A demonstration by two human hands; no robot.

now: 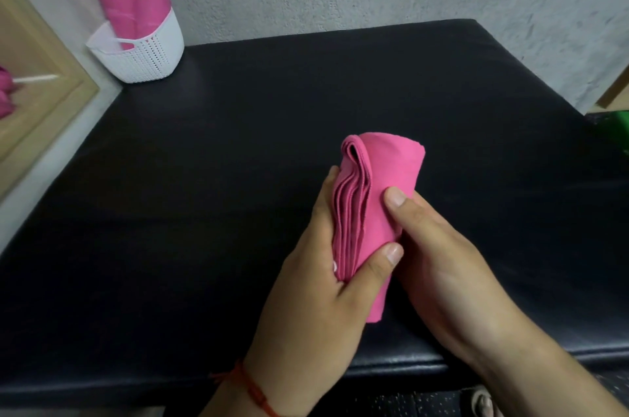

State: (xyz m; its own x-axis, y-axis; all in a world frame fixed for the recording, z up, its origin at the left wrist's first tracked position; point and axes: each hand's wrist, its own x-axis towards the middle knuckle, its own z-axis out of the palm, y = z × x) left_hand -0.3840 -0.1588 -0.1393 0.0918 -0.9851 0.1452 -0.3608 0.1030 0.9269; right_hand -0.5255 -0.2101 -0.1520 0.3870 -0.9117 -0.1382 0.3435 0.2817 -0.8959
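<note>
Left hand (316,283) and right hand (442,266) both gripping pink rolled cloth (391,178) from opposite sides, likely keeping layers tight; white basket (149,55) at ten o'clock holding similar rolls (136,7).

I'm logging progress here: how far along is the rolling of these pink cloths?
Done: two rolled pink cloths stand in the white basket at the back left. In hand: a third cloth, already rolled, gripped by the left hand and right hand over the black table. Left, presumably: it is not yet in the basket.
</note>
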